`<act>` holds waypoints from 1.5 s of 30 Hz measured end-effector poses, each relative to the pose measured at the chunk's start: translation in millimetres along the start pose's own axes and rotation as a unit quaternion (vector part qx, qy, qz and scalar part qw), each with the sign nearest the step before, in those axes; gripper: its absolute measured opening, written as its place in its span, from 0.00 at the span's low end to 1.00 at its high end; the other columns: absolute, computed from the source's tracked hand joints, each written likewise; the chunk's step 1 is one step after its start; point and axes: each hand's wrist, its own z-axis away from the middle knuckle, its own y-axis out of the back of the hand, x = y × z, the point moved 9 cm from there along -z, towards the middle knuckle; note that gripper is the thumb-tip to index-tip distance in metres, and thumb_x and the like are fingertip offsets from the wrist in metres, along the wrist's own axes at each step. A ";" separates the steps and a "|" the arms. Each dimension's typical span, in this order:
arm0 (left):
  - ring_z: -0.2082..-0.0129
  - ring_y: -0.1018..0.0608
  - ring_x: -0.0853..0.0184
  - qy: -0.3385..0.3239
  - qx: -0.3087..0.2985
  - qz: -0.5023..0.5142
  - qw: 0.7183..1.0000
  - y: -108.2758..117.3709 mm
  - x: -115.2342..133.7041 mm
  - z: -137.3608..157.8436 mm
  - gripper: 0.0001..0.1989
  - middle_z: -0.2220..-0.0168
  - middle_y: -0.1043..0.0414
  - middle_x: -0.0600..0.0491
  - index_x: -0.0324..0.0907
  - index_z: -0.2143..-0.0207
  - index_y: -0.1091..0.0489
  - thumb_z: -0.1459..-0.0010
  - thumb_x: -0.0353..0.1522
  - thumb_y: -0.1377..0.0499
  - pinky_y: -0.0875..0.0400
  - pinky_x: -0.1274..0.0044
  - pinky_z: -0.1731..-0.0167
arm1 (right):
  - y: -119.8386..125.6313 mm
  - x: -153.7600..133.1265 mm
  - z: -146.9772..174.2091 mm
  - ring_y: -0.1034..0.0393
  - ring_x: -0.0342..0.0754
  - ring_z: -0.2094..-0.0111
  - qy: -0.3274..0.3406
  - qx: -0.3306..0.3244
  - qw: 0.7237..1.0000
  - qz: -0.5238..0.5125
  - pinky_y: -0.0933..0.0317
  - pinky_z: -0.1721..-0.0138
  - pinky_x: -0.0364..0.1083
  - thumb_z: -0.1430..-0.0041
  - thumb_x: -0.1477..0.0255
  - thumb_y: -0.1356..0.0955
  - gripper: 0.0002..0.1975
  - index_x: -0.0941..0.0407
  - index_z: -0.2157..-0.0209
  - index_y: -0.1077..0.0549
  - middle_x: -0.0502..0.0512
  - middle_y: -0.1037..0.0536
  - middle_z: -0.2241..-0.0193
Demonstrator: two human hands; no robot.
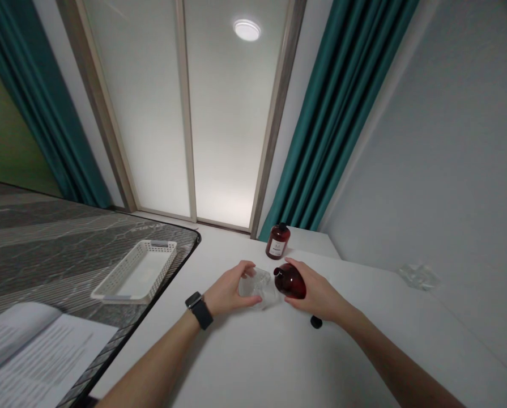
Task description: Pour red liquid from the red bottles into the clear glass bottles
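My left hand point(231, 288), with a dark watch on its wrist, is closed around a clear glass container point(255, 282) on the white table. In my right hand point(312, 289) is a dark red-brown bottle point(290, 281), tilted so that its uncapped neck points left at the glass container. Whether liquid is flowing between them I cannot tell. A black cap point(316, 322) lies on the table just below my right hand. Behind the hands stands a second red-brown bottle point(277, 242), upright, with a white label and a black top.
A white basket point(123, 298) and an open book point(45, 357) lie on the dark patterned surface at left. At the right, by the wall, sits a clear crumpled-looking object point(420, 276). Teal curtains point(312, 164) and frosted sliding doors point(231, 124) stand beyond the white table point(253, 362).
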 end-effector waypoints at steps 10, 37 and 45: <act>0.53 0.24 0.56 -0.027 -0.009 -0.025 0.999 -5.5 9.2 3.7 0.34 0.51 0.29 0.45 0.42 0.42 0.43 0.48 0.37 0.33 0.29 0.63 0.50 | -5.6 3.6 8.6 0.32 0.57 0.46 -0.010 -0.009 1.000 0.013 0.37 0.45 0.55 0.53 0.73 0.27 0.40 0.53 0.39 0.43 0.60 0.29 0.45; 0.54 0.25 0.57 -0.018 -0.009 -0.015 1.000 -14.5 12.5 7.2 0.33 0.53 0.30 0.48 0.43 0.44 0.43 0.50 0.35 0.33 0.30 0.64 0.51 | -6.2 -5.1 12.0 0.30 0.61 0.50 0.024 -0.031 0.995 0.096 0.36 0.50 0.59 0.51 0.71 0.27 0.39 0.53 0.38 0.43 0.63 0.27 0.48; 0.54 0.25 0.57 -0.019 0.016 -0.002 1.000 -13.6 13.0 9.5 0.34 0.54 0.30 0.48 0.42 0.45 0.42 0.52 0.34 0.32 0.30 0.64 0.51 | -1.1 -11.6 11.2 0.30 0.60 0.51 0.035 -0.035 0.992 0.117 0.36 0.51 0.58 0.50 0.71 0.28 0.38 0.53 0.38 0.42 0.62 0.26 0.50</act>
